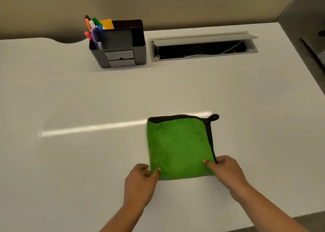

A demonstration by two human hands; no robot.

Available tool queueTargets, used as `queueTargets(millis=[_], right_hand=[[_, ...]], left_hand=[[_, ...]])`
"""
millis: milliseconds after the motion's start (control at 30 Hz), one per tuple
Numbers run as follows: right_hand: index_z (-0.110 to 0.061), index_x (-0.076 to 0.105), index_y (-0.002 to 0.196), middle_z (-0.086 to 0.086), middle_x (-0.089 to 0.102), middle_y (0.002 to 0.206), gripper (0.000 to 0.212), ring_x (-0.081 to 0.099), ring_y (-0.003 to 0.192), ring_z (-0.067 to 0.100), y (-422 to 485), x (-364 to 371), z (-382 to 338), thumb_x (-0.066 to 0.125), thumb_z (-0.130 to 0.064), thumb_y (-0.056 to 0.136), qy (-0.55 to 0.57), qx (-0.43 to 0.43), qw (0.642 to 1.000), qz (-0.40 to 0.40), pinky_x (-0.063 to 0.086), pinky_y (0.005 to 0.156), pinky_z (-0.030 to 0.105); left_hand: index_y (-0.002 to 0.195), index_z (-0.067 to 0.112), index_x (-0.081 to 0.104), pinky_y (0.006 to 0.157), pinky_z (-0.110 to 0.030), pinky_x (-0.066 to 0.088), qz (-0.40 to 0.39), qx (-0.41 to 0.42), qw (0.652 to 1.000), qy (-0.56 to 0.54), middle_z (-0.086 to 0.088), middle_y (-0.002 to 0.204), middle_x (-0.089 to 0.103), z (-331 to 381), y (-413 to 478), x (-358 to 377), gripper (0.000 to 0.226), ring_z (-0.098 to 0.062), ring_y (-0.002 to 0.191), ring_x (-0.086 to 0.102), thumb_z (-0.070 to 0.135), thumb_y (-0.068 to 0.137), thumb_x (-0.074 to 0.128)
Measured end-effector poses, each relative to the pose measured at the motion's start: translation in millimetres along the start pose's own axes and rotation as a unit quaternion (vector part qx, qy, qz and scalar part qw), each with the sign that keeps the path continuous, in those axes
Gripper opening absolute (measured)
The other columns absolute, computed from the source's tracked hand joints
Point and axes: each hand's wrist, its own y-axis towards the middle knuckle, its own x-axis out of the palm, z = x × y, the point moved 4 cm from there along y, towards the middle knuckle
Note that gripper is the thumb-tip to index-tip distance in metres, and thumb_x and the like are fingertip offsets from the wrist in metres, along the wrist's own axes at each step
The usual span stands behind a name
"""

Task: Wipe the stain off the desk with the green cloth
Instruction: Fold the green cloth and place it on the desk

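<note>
The green cloth (pixel 179 147), folded into a square with black trim and a small black loop at its far right corner, lies flat on the white desk (pixel 88 100). My left hand (pixel 140 182) pinches the cloth's near left corner between thumb and fingers. My right hand (pixel 226 172) pinches the near right corner, thumb on top of the cloth. No stain shows on the bare part of the desk around the cloth.
A black desk organizer (pixel 121 45) with coloured markers and small drawers stands at the back left. To its right is an open cable hatch (pixel 202 47) set into the desk. A grey partition (pixel 306 38) borders the right side. The desk's front edge runs near my forearms.
</note>
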Motion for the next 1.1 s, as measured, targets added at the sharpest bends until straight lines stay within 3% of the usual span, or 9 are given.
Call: queueTargets(millis=[100, 200, 300, 400, 533, 633, 733, 867, 1100], right_hand=[[-0.015, 0.072, 0.07, -0.006, 0.07, 0.06, 0.022, 0.067, 0.06, 0.014, 2, 5, -9, 0.081, -0.035, 0.073, 0.051, 0.001, 0.997, -0.06, 0.043, 0.051, 0.024], [-0.019, 0.074, 0.073, -0.009, 0.073, 0.06, 0.008, 0.063, 0.048, 0.004, 6, 9, -17, 0.08, -0.023, 0.075, 0.117, 0.011, 0.987, -0.111, 0.037, 0.038, 0.014], [-0.02, 0.074, 0.077, -0.004, 0.078, 0.076, 0.005, 0.068, 0.061, 0.008, 6, 3, -27, 0.074, -0.015, 0.078, 0.158, 0.011, 0.976, -0.15, 0.043, 0.047, 0.017], [-0.014, 0.075, 0.082, 0.001, 0.076, 0.078, 0.004, 0.063, 0.069, 0.016, 2, -15, -34, 0.07, -0.013, 0.081, 0.205, 0.003, 0.957, -0.204, 0.042, 0.062, 0.028], [-0.012, 0.071, 0.085, -0.003, 0.065, 0.068, 0.004, 0.054, 0.058, 0.009, 7, -61, -41, 0.068, -0.01, 0.085, 0.243, -0.05, 0.939, -0.237, 0.038, 0.053, 0.027], [-0.005, 0.068, 0.086, -0.001, 0.051, 0.065, 0.002, 0.038, 0.05, 0.009, 21, -107, -42, 0.067, -0.003, 0.085, 0.275, -0.075, 0.932, -0.222, 0.03, 0.043, 0.023], [0.0, 0.07, 0.097, 0.005, 0.049, 0.073, 0.011, 0.037, 0.053, 0.009, 44, -155, -43, 0.066, -0.001, 0.087, 0.289, -0.091, 0.934, -0.191, 0.029, 0.042, 0.021], [0.0, 0.07, 0.105, 0.007, 0.056, 0.079, 0.017, 0.042, 0.055, 0.007, 92, -220, -58, 0.064, -0.001, 0.089, 0.306, -0.119, 0.937, -0.119, 0.033, 0.041, 0.017], [-0.018, 0.069, 0.098, -0.012, 0.071, 0.073, 0.012, 0.059, 0.06, -0.003, 185, -331, -93, 0.069, -0.009, 0.089, 0.297, -0.206, 0.932, 0.008, 0.04, 0.051, 0.019]], left_hand=[[0.078, 0.003, 0.068, 0.057, -0.038, 0.056, -0.022, -0.073, 0.992, -0.101, -0.001, 0.056, 0.069, 4, 0, 6, 0.035, -0.017, 0.055, 0.064, 0.037, 0.076, 0.075], [0.068, 0.003, 0.065, 0.056, -0.034, 0.057, -0.071, -0.106, 0.979, -0.158, -0.004, 0.054, 0.062, 17, 3, 6, 0.025, -0.019, 0.052, 0.06, 0.024, 0.078, 0.075], [0.066, 0.014, 0.063, 0.063, -0.032, 0.056, -0.096, -0.088, 0.977, -0.171, -0.003, 0.067, 0.068, 35, -4, 2, 0.02, -0.017, 0.064, 0.065, 0.024, 0.081, 0.071], [0.072, 0.013, 0.064, 0.064, -0.034, 0.055, -0.088, -0.067, 0.973, -0.2, -0.007, 0.079, 0.074, 58, -18, -7, 0.018, -0.02, 0.073, 0.071, 0.024, 0.086, 0.065], [0.078, 0.004, 0.067, 0.056, -0.031, 0.055, -0.086, -0.033, 0.966, -0.242, -0.009, 0.073, 0.071, 96, -33, -14, 0.021, -0.022, 0.066, 0.07, 0.024, 0.085, 0.066], [0.075, 0.004, 0.069, 0.055, -0.028, 0.055, -0.12, 0.001, 0.962, -0.246, -0.009, 0.07, 0.07, 132, -40, -1, 0.023, -0.021, 0.066, 0.07, 0.025, 0.083, 0.069], [0.08, -0.001, 0.07, 0.057, -0.026, 0.054, -0.152, 0.032, 0.962, -0.226, -0.009, 0.073, 0.072, 177, -36, 30, 0.028, -0.018, 0.067, 0.07, 0.026, 0.083, 0.07], [0.08, -0.002, 0.068, 0.055, -0.024, 0.053, -0.163, 0.095, 0.961, -0.204, -0.005, 0.067, 0.07, 250, -19, 79, 0.028, -0.014, 0.064, 0.069, 0.026, 0.085, 0.069], [0.08, 0.006, 0.065, 0.057, -0.03, 0.054, -0.161, 0.214, 0.944, -0.191, -0.006, 0.075, 0.068, 371, 12, 158, 0.019, -0.015, 0.061, 0.071, 0.024, 0.086, 0.067]])
